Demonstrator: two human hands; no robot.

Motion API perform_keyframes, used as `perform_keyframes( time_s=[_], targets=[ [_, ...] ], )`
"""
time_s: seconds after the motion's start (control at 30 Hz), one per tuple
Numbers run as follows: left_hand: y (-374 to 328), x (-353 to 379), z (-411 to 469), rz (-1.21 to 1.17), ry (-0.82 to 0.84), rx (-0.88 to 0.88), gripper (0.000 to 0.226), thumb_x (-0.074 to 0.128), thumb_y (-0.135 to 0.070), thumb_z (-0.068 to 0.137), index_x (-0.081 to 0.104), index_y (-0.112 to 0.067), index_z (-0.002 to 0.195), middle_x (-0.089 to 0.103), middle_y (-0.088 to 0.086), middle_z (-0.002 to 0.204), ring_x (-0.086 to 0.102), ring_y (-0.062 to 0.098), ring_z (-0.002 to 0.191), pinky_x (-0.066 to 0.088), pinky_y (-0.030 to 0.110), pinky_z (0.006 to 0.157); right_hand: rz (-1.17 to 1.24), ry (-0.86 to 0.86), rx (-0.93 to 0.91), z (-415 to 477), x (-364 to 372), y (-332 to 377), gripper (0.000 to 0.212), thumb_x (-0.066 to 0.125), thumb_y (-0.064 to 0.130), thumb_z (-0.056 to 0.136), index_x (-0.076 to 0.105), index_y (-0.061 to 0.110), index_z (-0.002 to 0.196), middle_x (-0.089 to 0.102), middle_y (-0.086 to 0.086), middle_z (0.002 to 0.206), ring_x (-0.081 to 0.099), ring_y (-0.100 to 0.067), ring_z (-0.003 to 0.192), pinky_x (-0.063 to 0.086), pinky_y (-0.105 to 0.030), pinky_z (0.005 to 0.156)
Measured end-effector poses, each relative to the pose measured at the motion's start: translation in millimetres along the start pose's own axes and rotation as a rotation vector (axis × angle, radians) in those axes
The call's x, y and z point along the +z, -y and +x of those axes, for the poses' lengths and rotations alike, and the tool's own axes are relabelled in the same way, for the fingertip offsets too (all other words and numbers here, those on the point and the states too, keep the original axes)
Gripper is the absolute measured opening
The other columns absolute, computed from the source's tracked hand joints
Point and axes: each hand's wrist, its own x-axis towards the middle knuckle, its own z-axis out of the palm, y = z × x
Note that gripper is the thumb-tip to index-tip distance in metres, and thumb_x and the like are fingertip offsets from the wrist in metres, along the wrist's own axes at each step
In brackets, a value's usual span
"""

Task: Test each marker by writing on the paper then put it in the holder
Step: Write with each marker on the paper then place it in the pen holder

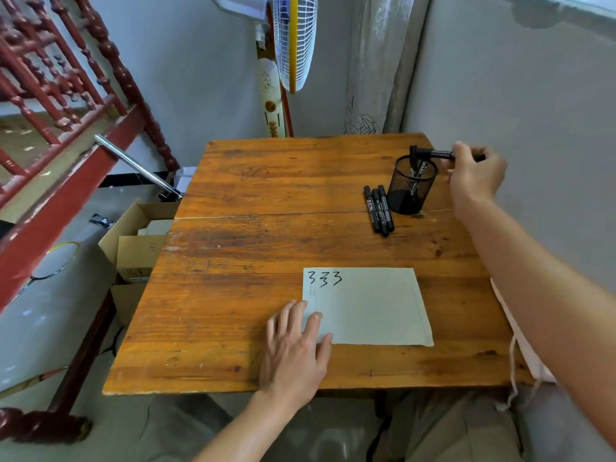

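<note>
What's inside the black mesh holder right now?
The black mesh cylinder holder contains at least one black marker; the mesh hides the exact count. The right hand holds another black marker above its rim.

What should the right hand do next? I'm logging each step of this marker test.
Probably tip the marker tip-down and let it drop into the holder. The right hand holds it level just above the rim, three 3s are already on the paper, and three markers lie untested beside the holder.
</note>
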Motion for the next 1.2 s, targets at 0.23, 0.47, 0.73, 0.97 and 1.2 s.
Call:
perform_keyframes(
  time_s=[0.23, 0.47, 0.73, 0.97, 1.2],
  targets=[
    [0.1, -1.3, 1.5, 0.012, 0.037, -0.011, 0.04, 0.034, -0.047, 0.092, 0.058, -0.022, 0.112, 0.055, 0.006, 0.125, 0.045, 0.027, 0.123, 0.041, 0.046, 0.097, -0.456, 0.137, -0.024, 34.2, 35.6, -26.6, 0.026, 0.063, 0.041, 0.085, 0.065, 0.015, 0.085, 0.067, -0.006, 0.086, 0.063, -0.026, 0.083, 0.047, -0.035, 0.068],
    [0.7, -1.1, 1.2, 0.007, 0.032, -0.01, 0.037, 0.037, -0.045, 0.091, 0.058, -0.022, 0.111, 0.056, 0.006, 0.124, 0.045, 0.027, 0.123, 0.04, 0.047, 0.097, -0.714, 0.121, -0.188, 30.8, 39.9, -32.6, 0.041, 0.063, 0.052, 0.085, 0.066, 0.018, 0.107, 0.071, -0.007, 0.106, 0.063, -0.027, 0.093, 0.047, -0.037, 0.075],
    [0.8, -0.6, 1.1, -0.007, 0.026, -0.012, 0.037, 0.036, -0.047, 0.092, 0.057, -0.022, 0.111, 0.055, 0.006, 0.126, 0.044, 0.026, 0.124, 0.04, 0.047, 0.098, -0.67, 0.144, -0.585, -16.6, 45.2, -20.5, 0.028, 0.059, 0.041, 0.091, 0.065, 0.019, 0.106, 0.067, -0.001, 0.098, 0.057, -0.016, 0.079, 0.045, -0.03, 0.068],
    [-0.6, -1.6, 1.6, -0.005, 0.021, -0.025, 0.046, 0.024, -0.052, 0.095, 0.057, -0.024, 0.111, 0.056, 0.004, 0.125, 0.046, 0.025, 0.123, 0.042, 0.046, 0.098, -1.176, 0.444, -0.335, -26.4, 74.2, -74.7, 0.042, 0.06, 0.055, 0.087, 0.068, 0.017, 0.102, 0.068, -0.008, 0.091, 0.063, -0.03, 0.085, 0.042, -0.032, 0.065],
    [0.5, 0.2, 1.8, 0.006, 0.005, -0.012, 0.04, 0.034, -0.049, 0.091, 0.058, -0.023, 0.111, 0.056, 0.005, 0.124, 0.047, 0.026, 0.122, 0.042, 0.046, 0.097, -1.13, 0.441, -0.3, -28.5, 78.4, -87.5, 0.037, 0.064, 0.049, 0.087, 0.07, 0.015, 0.099, 0.068, -0.007, 0.091, 0.064, -0.029, 0.086, 0.049, -0.035, 0.068]
  ],
)
